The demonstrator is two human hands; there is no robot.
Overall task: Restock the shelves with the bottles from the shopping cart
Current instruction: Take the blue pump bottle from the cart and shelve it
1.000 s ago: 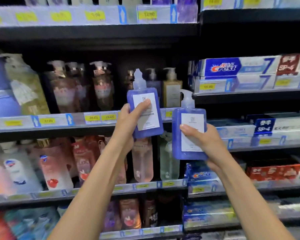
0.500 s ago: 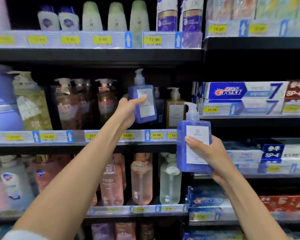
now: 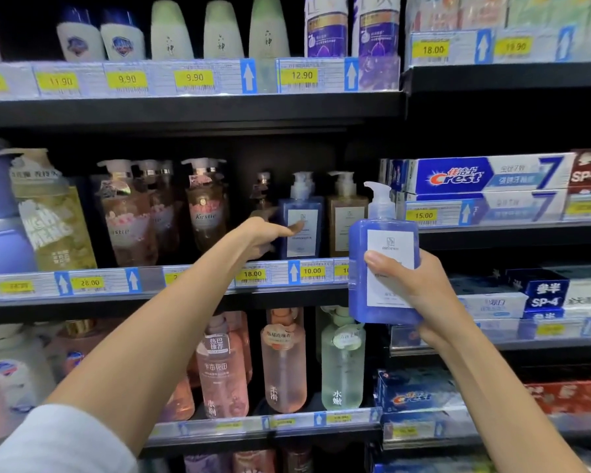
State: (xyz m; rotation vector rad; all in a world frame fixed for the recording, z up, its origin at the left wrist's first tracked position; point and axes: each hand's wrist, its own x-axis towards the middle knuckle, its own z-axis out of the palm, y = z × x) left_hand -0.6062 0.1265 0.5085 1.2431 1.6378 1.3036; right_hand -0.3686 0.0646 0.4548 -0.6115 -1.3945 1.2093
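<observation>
Flanking shelved blue bottle (image 3: 299,227): amber bottle (image 3: 346,223).

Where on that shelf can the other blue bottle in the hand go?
The dark gap between the Kirstie bottle and the shelved blue bottle, where the left hand reaches, looks free in front; a thin bottle stands behind. Right of it the tan bottle crowds close.

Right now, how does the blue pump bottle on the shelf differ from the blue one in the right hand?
The shelf bottle stands on the middle shelf beside a tan bottle; the held bottle is off the shelf. The left hand touches the shelf bottle with extended fingers; the right hand grips the held bottle. Both are blue with white labels and pumps.
</observation>
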